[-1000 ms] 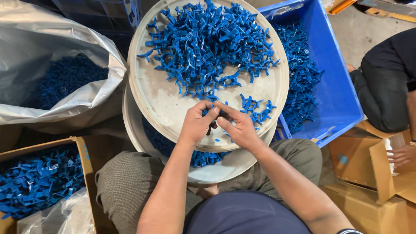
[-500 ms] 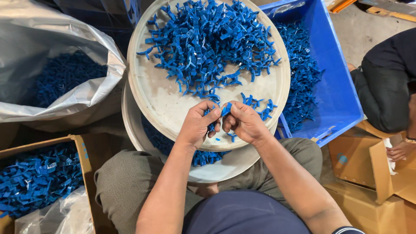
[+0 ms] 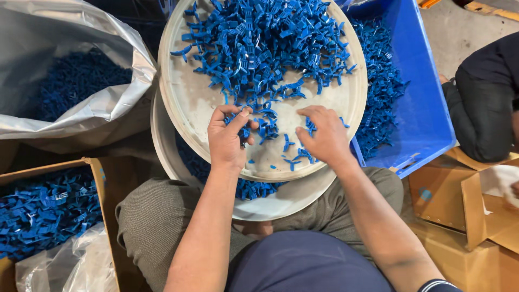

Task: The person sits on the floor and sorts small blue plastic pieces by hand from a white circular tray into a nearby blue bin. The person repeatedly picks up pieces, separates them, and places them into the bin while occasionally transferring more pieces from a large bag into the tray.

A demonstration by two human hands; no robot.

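From the head view, we are sorting small blue plastic pieces point(image 3: 259, 48) on the round white tray point(image 3: 186, 103): our left hand point(image 3: 227, 140), grip clamped on a few at six o'clock, our right hand point(image 3: 323, 135), fingers spread apart, raking strays; best picking few, keeping them inside the rim.

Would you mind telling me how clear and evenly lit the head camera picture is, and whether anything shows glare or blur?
Head view: light is soft and even, with only faint shadows under the left hand and right hand on the round white tray; the silvery plastic bag carries bright sheen; the blue plastic pieces look sharp, without visible motion blur; the tray's rim bows slightly, hinting at wide-angle distortion.
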